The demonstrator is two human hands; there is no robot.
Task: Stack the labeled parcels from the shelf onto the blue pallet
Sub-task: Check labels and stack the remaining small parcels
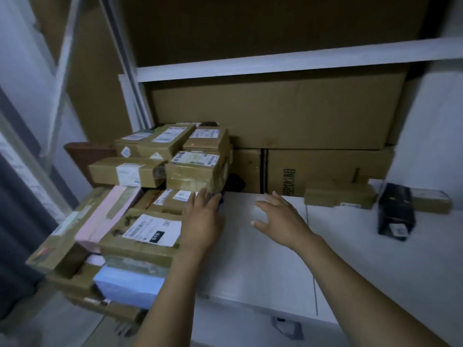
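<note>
Head | left hand (201,221) at parcel (193,171), fingers (200,199) straight | right hand (281,217) spread

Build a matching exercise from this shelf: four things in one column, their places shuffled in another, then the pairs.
1. pink flat parcel
2. black rectangular box
3. light blue soft parcel
4. right hand

a. open, over the bare white shelf
b. front bottom of the pile
c. far right of the shelf
d. just left of the big-labelled cardboard box

Pairs: 1-d, 2-c, 3-b, 4-a.
</note>
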